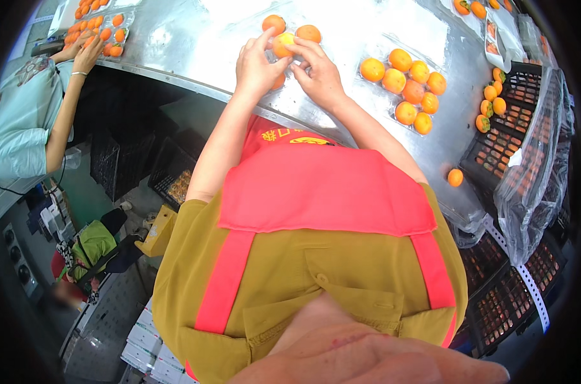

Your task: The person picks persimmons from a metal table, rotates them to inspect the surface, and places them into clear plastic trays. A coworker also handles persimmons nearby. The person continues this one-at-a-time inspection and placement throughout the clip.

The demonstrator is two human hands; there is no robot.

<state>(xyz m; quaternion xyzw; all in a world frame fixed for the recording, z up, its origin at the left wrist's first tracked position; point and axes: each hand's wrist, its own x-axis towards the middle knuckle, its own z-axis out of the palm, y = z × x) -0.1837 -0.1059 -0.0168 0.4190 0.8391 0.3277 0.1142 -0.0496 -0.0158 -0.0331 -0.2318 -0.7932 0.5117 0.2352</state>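
Both of my hands meet over a small group of persimmons on the metal table [189, 62]. My left hand [261, 65] has its fingers on a yellow-orange persimmon [283, 45], and my right hand [317, 72] touches the same fruit from the other side. Two persimmons, one at the upper left [273, 24] and one at the upper right [308, 33], lie just beyond it. Another persimmon [278, 81] shows partly below, between my hands. Clear plastic seems to lie around these fruits. To the right, several persimmons [394, 80] sit in clear plastic trays.
A co-worker [31, 115] handles persimmons in clear trays [120, 21] at the far left. Black plastic crates [492, 139] and clear plastic film [535, 182] stand at the right. A lone persimmon [455, 177] lies near the table's right front edge. Dark crates [117, 163] are below the table.
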